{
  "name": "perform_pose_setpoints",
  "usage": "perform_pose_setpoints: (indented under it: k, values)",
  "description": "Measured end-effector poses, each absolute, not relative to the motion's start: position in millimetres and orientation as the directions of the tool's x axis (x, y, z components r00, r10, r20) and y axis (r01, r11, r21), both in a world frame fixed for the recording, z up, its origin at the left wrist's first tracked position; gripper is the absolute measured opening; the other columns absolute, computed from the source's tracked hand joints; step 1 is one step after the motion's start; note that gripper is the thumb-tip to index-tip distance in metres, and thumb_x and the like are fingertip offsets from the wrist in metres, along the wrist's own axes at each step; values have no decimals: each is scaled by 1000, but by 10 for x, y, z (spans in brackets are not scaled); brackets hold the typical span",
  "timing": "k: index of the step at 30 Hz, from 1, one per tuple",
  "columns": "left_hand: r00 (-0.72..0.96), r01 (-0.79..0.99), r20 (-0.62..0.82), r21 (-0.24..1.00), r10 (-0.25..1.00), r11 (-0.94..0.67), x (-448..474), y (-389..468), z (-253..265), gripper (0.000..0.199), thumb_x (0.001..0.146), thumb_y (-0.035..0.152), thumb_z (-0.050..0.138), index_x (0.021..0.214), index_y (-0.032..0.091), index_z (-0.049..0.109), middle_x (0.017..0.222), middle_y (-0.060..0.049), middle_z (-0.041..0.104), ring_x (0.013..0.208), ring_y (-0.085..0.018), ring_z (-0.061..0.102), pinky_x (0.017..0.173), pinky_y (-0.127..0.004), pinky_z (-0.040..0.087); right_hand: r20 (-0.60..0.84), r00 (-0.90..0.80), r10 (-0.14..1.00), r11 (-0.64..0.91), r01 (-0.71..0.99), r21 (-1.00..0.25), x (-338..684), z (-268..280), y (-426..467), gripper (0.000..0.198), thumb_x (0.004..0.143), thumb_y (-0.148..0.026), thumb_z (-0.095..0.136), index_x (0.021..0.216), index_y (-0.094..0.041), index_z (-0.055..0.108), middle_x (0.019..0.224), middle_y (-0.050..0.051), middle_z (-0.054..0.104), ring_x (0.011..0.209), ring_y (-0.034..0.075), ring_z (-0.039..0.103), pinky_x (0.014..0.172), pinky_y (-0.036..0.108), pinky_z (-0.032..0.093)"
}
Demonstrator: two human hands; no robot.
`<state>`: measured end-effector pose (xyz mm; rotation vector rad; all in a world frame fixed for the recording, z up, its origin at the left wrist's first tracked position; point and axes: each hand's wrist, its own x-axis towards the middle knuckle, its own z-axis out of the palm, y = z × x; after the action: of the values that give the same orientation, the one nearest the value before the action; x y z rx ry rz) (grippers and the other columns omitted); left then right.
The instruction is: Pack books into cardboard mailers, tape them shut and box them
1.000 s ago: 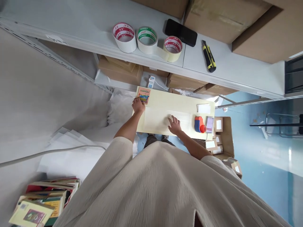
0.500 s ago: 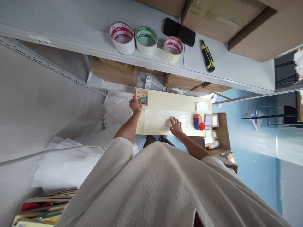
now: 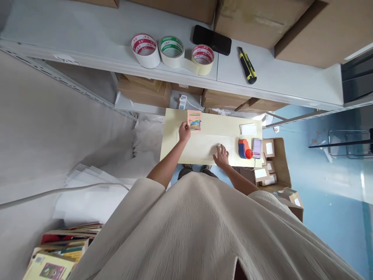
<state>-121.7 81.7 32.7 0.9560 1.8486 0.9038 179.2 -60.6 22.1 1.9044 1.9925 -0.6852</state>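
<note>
Pinching left edge of pink picture booklet point(image 3: 194, 119) in left hand point(image 3: 184, 133), over left part of cream table point(image 3: 224, 121); cannot tell if lifted clear. Right hand point(image 3: 222, 157) well apart, fingers loosely spread, against pale ribbed sheet point(image 3: 202, 147). Near it: red-blue tape dispenser point(image 3: 244, 148), lit phone point(image 3: 257, 146). On grey shelf point(image 3: 294, 77): tape rolls point(image 3: 150, 61), utility knife point(image 3: 247, 67). Beyond table's right end: open carton point(image 3: 282, 159).

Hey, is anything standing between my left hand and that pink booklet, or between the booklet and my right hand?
Nothing visible does: the left hand holds the pink booklet by its left edge. Toward the right hand, only a pale sheet lies flat on the table.
</note>
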Motion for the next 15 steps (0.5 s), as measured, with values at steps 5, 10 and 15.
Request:
perform_pose_setpoints:
  k: [5,10,15]
  values:
    - [-220,144,-541,805,812,575,-393,299,235,18,102,19,67,84,24,66,91,-4,77,94,-23,73,84,-30,55,-526,-2,851,-84,986,-141,2068,248,-687,79,112,-44,45,185,-16,33,194,26,25,181,40,21,140,66,26]
    - [-155,205,-664,702,731,682,63,-151,100,23,101,22,69,79,25,63,83,-2,74,86,-22,71,80,-31,53,-522,64,851,-178,969,-172,2270,226,-769,80,109,-40,46,185,-16,34,194,25,27,178,42,24,139,67,28]
    - [-170,305,-696,635,697,709,155,-247,0,21,100,18,68,81,25,62,88,-4,77,87,-23,72,81,-31,52,-523,169,835,-295,941,-168,2369,178,-783,78,109,-37,44,183,-16,35,194,25,24,174,43,29,135,65,34]
